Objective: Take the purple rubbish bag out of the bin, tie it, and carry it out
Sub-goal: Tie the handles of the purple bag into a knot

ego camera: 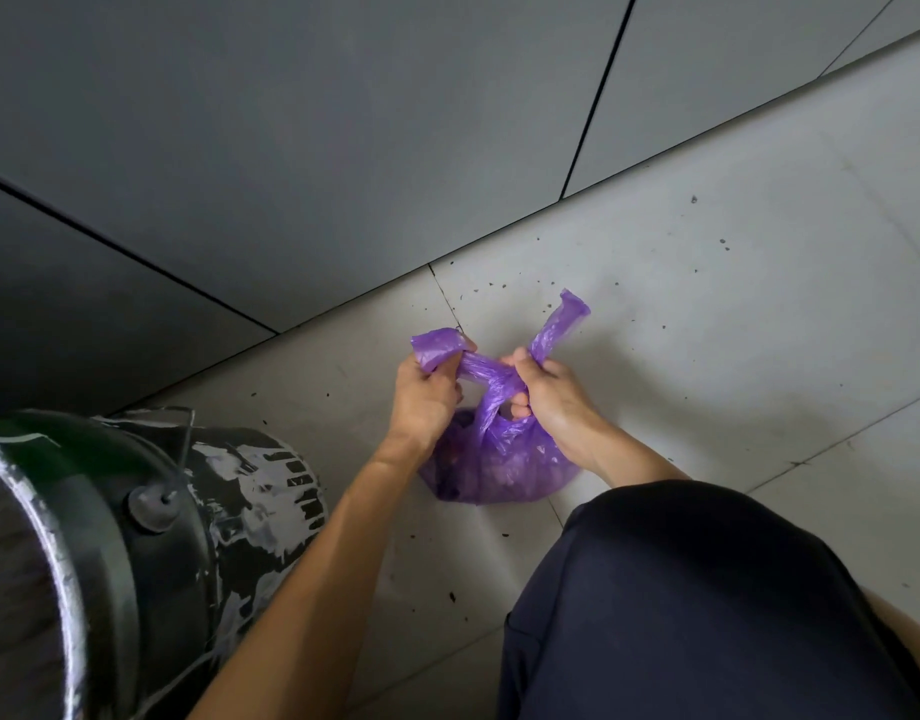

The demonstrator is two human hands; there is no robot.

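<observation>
The purple rubbish bag (504,470) sits on the pale floor tiles, out of the bin, with something dark showing through its thin plastic. Its two handle strips cross in a knot above it. My left hand (429,397) grips the left strip and my right hand (549,394) grips the right strip, whose free end sticks up to the right. Both strips are stretched apart at the knot. The bin (151,543) is a black, paint-splashed bucket with a wire handle, standing at the lower left, close to my left forearm.
A grey panelled wall (343,137) runs diagonally behind the bag. Small dark specks litter the floor tiles (733,304) around it. My knee in dark trousers (681,605) fills the lower right.
</observation>
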